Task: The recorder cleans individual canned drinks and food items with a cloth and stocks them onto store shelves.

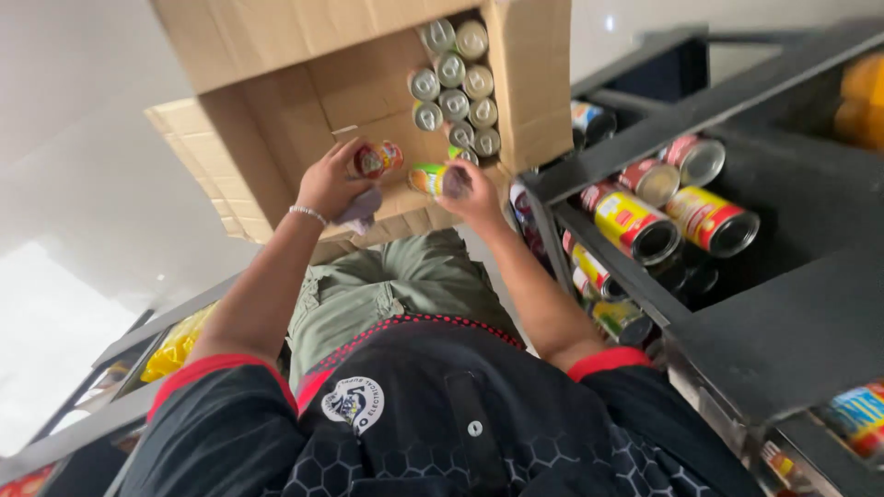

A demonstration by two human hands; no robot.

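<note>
Cans everywhere, and both hands are down in the open cardboard box (pixel 276 129). The view is upside-down from the head camera, looking past the person's black shirt and green trousers.

The left hand (pixel 331 184), bracelet at the wrist, has its fingers (pixel 343 164) curled round a red-labelled can (pixel 376 159), with a scrap of pale cloth (pixel 359 210) tucked under the palm. Just beside it, the right hand (pixel 474 195) has its fingers (pixel 460 180) closed on a can with a green and yellow label (pixel 427 178). Both held cans sit over the box's near edge, close together but not quite touching as far as I can tell.

Deeper in the box, at its far corner, a block of silver-topped cans (pixel 456 83) stands packed in rows.

Off to the person's right, a dark shelf unit (pixel 783 322) holds red and yellow cans lying on their sides (pixel 672 216), lids facing outward.
</note>
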